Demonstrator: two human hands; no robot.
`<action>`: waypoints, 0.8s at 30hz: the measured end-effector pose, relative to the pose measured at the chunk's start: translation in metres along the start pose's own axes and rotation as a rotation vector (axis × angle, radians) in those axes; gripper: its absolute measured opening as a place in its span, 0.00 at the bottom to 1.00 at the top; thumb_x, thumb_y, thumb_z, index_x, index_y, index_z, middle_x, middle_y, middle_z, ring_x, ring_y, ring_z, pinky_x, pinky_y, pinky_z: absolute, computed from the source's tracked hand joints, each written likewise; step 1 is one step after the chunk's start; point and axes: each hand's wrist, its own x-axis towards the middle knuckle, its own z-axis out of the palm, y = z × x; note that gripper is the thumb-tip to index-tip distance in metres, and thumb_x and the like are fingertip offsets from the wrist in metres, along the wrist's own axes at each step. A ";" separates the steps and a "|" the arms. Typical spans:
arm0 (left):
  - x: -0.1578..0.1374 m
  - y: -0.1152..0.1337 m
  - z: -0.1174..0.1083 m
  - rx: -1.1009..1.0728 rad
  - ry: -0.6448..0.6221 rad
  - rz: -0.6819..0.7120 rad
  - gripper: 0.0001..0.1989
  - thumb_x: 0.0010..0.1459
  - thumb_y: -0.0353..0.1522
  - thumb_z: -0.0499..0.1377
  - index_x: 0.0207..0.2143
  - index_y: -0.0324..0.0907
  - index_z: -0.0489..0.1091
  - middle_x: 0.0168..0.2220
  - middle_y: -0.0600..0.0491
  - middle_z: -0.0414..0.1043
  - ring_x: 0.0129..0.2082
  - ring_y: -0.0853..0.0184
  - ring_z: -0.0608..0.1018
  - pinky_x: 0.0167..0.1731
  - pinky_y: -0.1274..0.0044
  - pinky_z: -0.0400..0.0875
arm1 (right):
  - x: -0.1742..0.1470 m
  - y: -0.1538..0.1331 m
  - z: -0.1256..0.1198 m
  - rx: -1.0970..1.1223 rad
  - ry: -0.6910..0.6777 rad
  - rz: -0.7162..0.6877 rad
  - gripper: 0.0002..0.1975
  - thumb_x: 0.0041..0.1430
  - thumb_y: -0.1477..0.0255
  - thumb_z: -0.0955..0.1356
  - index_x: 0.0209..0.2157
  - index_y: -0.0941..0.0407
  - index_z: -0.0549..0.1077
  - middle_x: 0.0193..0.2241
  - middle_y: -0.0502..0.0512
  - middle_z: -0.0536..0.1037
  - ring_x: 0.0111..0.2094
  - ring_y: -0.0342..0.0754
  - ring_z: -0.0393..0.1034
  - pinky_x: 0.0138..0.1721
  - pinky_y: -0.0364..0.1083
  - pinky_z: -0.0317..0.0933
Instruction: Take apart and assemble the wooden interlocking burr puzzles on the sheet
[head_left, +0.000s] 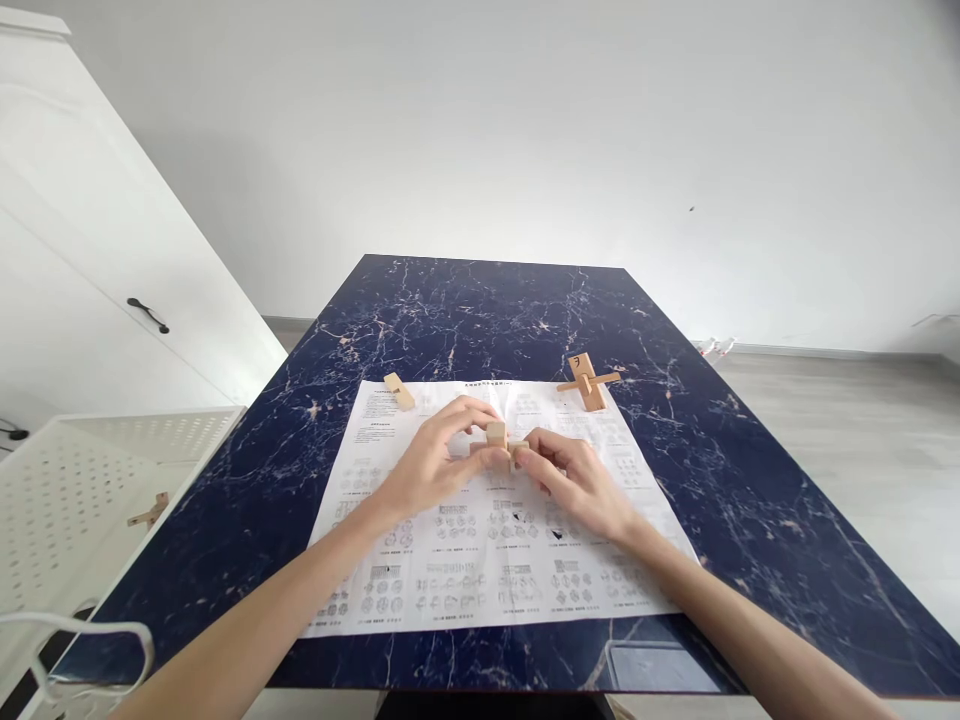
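Above the middle of a printed paper sheet [465, 590], both hands hold light wooden puzzle blocks [496, 436] joined together. My left hand [442, 445] is closed on the blocks from the left, its thumb along the near side. From the right, my right hand [574, 475] pinches a block end [519, 456] between thumb and fingers. My fingers hide part of the blocks. A single notched wooden piece [399, 391] lies at the sheet's upper left corner. Near the upper right corner stands a cross-shaped wooden puzzle [588, 384] with a dark mark on it.
The sheet lies on a dark blue marble-patterned table [480, 310]. At the left is a white perforated basket [67, 500] with a small wooden cross piece [152, 510] in it, and a white cabinet [90, 220]. A clear rectangular object [660, 668] lies at the table's near edge.
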 end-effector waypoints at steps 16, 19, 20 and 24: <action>-0.004 0.000 0.010 0.350 0.125 0.282 0.04 0.74 0.36 0.61 0.46 0.47 0.72 0.55 0.51 0.80 0.59 0.58 0.77 0.63 0.61 0.67 | 0.012 0.011 -0.012 0.668 0.280 0.285 0.21 0.68 0.55 0.71 0.26 0.52 0.67 0.23 0.46 0.60 0.23 0.44 0.53 0.25 0.47 0.50; 0.002 -0.007 -0.002 0.388 0.395 0.044 0.10 0.76 0.35 0.54 0.38 0.45 0.69 0.51 0.49 0.78 0.56 0.59 0.77 0.62 0.61 0.68 | 0.011 0.011 -0.009 0.504 0.257 0.271 0.22 0.70 0.52 0.70 0.29 0.52 0.71 0.25 0.48 0.66 0.23 0.44 0.57 0.27 0.48 0.53; 0.005 -0.012 -0.009 0.420 0.469 -0.036 0.13 0.76 0.34 0.51 0.35 0.45 0.68 0.49 0.48 0.77 0.55 0.59 0.77 0.61 0.60 0.67 | 0.011 0.011 -0.007 0.449 0.246 0.266 0.22 0.70 0.50 0.70 0.29 0.53 0.72 0.25 0.49 0.67 0.23 0.44 0.58 0.27 0.48 0.53; 0.009 -0.040 -0.046 0.652 0.620 -0.257 0.16 0.72 0.34 0.52 0.27 0.45 0.62 0.47 0.44 0.74 0.56 0.53 0.73 0.65 0.55 0.62 | 0.009 0.011 0.000 0.300 0.205 0.217 0.24 0.70 0.47 0.68 0.30 0.53 0.71 0.25 0.48 0.69 0.23 0.44 0.59 0.28 0.48 0.54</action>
